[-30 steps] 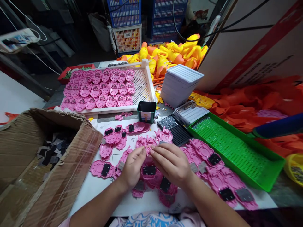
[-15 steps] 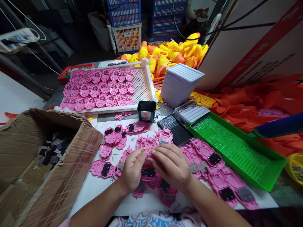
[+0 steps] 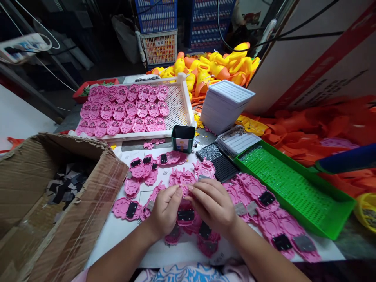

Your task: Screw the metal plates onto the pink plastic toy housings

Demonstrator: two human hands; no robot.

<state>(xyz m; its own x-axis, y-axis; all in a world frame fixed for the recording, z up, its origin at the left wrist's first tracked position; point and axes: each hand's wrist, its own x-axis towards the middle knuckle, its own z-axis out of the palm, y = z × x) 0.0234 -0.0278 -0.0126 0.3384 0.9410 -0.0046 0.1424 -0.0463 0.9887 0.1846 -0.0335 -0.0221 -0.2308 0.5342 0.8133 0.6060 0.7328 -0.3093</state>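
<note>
Both hands meet over the middle of the white work surface, pinching a small pink plastic part (image 3: 185, 190) between thumbs and fingertips. My left hand (image 3: 165, 207) closes on its left side; my right hand (image 3: 216, 203) grips from the right, its fingers covering much of it. Just below them lies a pink plastic casing (image 3: 185, 215) with a black pad. More pink casings surround the hands, several with black or grey pads, such as one at the left (image 3: 127, 209) and one at the right (image 3: 257, 188).
An open cardboard box (image 3: 96, 188) with dark scraps stands left. Behind are a white tray (image 3: 179, 105) of pink casings and a dark green cup (image 3: 183, 139). Right of centre sit a black grid tray (image 3: 225, 168), a stack of white trays (image 3: 221, 105) and a green tray (image 3: 296, 192).
The view has shifted very slightly. Both hands keep hold of the small pink part in nearly the same place, with only small finger movement.
</note>
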